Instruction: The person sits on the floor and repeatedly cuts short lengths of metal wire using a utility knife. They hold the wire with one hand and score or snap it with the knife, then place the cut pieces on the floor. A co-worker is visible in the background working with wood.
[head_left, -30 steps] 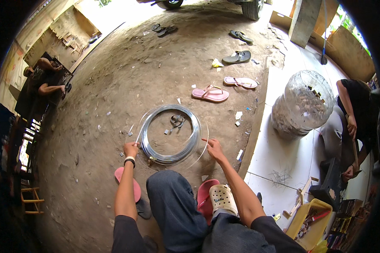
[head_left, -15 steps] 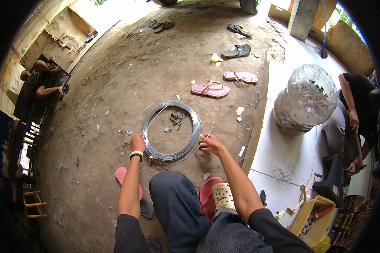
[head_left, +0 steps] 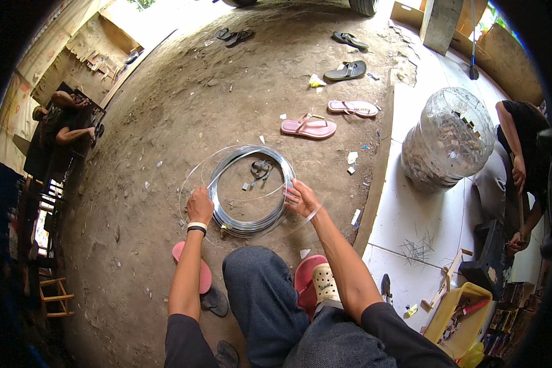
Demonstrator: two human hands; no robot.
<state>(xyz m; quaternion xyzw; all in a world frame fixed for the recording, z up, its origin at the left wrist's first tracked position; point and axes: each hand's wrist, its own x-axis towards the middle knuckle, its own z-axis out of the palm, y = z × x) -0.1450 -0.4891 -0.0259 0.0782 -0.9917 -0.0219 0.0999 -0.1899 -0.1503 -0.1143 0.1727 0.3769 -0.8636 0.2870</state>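
A coil of thin silvery wire [head_left: 249, 227] lies on the dirt ground in front of my knees, with several loose strands looping out past its sides. My left hand [head_left: 200, 207] is at the coil's left side, fingers curled in around a loose strand of wire. At the right side, my right hand [head_left: 302, 199] has its fingers apart, against or just beside the bundle; a strand crosses near that wrist. Inside the ring lies a small dark strap-like piece [head_left: 261, 170], with a loose strand passing over the ring's middle.
Pink sandals [head_left: 309, 127] and black flip-flops [head_left: 346, 70] lie beyond the coil. On white tiles at right stand a clear plastic container [head_left: 443, 144] of scraps and a yellow bin [head_left: 437, 320], near loose wire pieces [head_left: 417, 248]. One person [head_left: 520, 153] works at right, another [head_left: 61, 122] at far left.
My right hand has moved up along the coil's right side and its fingers have spread. The loose strand there has shifted down toward my wrist; on the left, a strand now loops wider.
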